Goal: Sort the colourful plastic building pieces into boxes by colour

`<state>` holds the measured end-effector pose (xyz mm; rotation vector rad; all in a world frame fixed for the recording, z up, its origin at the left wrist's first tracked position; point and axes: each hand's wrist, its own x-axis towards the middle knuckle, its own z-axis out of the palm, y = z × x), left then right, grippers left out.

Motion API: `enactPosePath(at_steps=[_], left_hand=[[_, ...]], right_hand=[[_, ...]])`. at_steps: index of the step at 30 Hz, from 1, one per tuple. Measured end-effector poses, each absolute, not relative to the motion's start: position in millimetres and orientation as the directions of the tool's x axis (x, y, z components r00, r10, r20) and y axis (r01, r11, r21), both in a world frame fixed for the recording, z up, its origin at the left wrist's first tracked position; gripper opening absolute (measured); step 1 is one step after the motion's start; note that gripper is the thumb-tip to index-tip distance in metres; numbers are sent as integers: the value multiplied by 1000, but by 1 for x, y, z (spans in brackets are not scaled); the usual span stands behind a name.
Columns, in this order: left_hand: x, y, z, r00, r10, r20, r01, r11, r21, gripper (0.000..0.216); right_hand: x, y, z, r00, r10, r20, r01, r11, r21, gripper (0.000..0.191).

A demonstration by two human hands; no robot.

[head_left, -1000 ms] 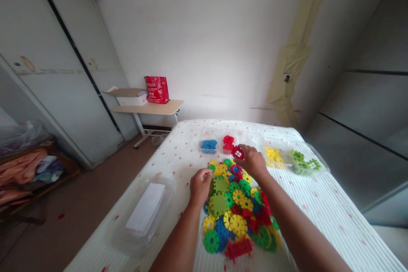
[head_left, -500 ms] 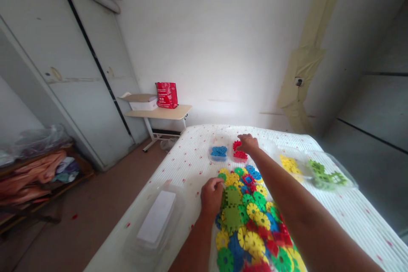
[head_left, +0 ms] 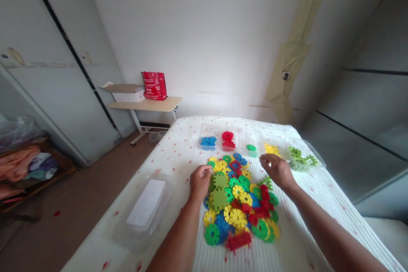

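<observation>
My left hand (head_left: 200,182) is at the left edge of a pile of plastic pieces, thumb and fingers pinched together; whatever they hold is hidden. Beside it lie light green square pieces (head_left: 219,199) on top of the pile. My right hand (head_left: 278,171) hovers over the right side, fingers bent but apart, nothing visible in them. Yellow notched discs (head_left: 237,218), green notched discs (head_left: 212,234) and red pieces (head_left: 238,241) make up much of the heap. Behind it stand clear tubs holding blue pieces (head_left: 208,142), red pieces (head_left: 228,138) and green discs (head_left: 251,148).
More clear tubs at the right hold yellow pieces (head_left: 270,149) and light green pieces (head_left: 302,157). On the left of the table (head_left: 178,221) rests a clear lid with a white block (head_left: 146,204). A side table (head_left: 159,104) carries a red bag (head_left: 154,86) and a box (head_left: 129,94).
My right hand has come back from the tub of red pieces towards the right, over the pile's right side. My left hand stays by the pile. The view has shifted slightly.
</observation>
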<state>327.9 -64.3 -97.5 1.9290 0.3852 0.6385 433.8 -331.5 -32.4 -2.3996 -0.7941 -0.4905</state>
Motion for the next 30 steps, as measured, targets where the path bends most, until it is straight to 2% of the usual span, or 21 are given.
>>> enactPosePath(at_steps=[4, 7, 9, 11, 24, 28, 30], left_hand=[[329, -64, -99, 809, 529, 254, -8, -423, 906, 22], [328, -64, -97, 810, 531, 248, -3, -419, 908, 22], [328, -64, -95, 810, 534, 241, -6, -403, 915, 23], [327, -64, -95, 814, 534, 229, -17, -371, 928, 24], [330, -63, -99, 827, 521, 212, -45, -314, 948, 26], [329, -63, -97, 831, 516, 206, -34, -324, 946, 26], [329, -62, -98, 833, 512, 210, -35, -330, 943, 27]], right_hand=[[409, -372, -64, 867, 340, 365, 495, -676, -546, 31], [405, -382, -75, 932, 210, 295, 356, -684, -637, 31], [408, -381, -77, 950, 143, 279, 298, -685, -664, 31], [410, -378, -77, 953, 132, 273, 285, -694, -661, 31], [412, -377, -81, 942, 210, 260, 325, -759, -564, 31], [412, -379, -78, 876, 395, 277, 483, -704, -520, 46], [411, -382, -74, 841, 485, 239, 532, -666, -523, 56]])
